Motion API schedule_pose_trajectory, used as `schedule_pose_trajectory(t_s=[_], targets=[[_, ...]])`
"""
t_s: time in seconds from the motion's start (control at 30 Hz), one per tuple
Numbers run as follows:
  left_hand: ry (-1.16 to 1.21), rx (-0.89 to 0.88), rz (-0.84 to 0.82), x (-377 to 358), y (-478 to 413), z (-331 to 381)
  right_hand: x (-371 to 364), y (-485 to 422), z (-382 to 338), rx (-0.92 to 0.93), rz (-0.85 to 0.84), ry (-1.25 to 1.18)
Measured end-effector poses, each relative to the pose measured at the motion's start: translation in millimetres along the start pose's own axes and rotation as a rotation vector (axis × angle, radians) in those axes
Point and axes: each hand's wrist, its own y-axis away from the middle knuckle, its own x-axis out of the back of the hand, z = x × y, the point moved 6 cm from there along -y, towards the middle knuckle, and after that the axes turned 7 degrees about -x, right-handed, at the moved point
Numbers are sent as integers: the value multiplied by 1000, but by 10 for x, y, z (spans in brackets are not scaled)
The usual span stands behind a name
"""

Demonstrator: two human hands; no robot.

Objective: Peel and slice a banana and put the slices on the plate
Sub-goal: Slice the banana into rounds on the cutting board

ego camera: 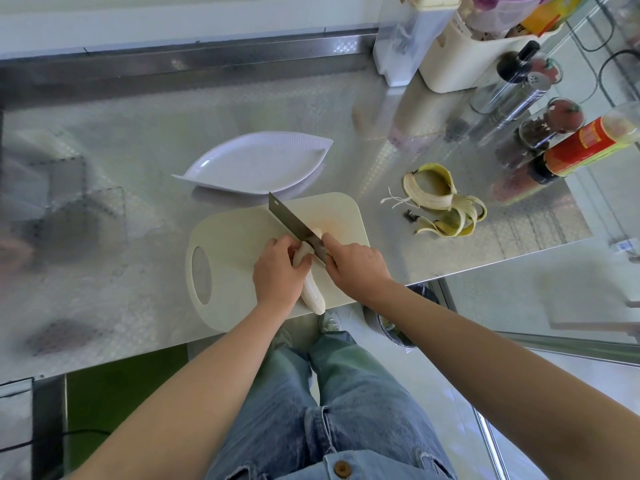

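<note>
A peeled banana (313, 296) lies on the cream cutting board (239, 233) near the counter's front edge. My left hand (278, 271) presses down on the banana's middle. My right hand (356, 265) grips the handle of a cleaver (289, 220), whose blade stands edge-down across the banana near its far end. A short piece of banana (317, 233) shows just beyond the blade. The white leaf-shaped plate (256, 164) sits behind the board with nothing on it.
The banana peel (440, 199) lies on the steel counter to the right of the board. Bottles and spice jars (540, 133) and a cream container (460, 60) crowd the back right. The counter's front edge runs just below the board.
</note>
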Motion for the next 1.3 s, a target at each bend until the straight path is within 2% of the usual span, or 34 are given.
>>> schedule_pose_trajectory(t_s=[0.23, 0.47, 1.3], targets=[[-47, 52, -7, -43, 142, -11, -1, 4, 40, -9, 31, -44], [-73, 44, 18, 33, 66, 25, 193, 63, 66, -17, 171, -141], [-95, 57, -4, 54, 52, 19, 11, 25, -48, -32, 21, -34]])
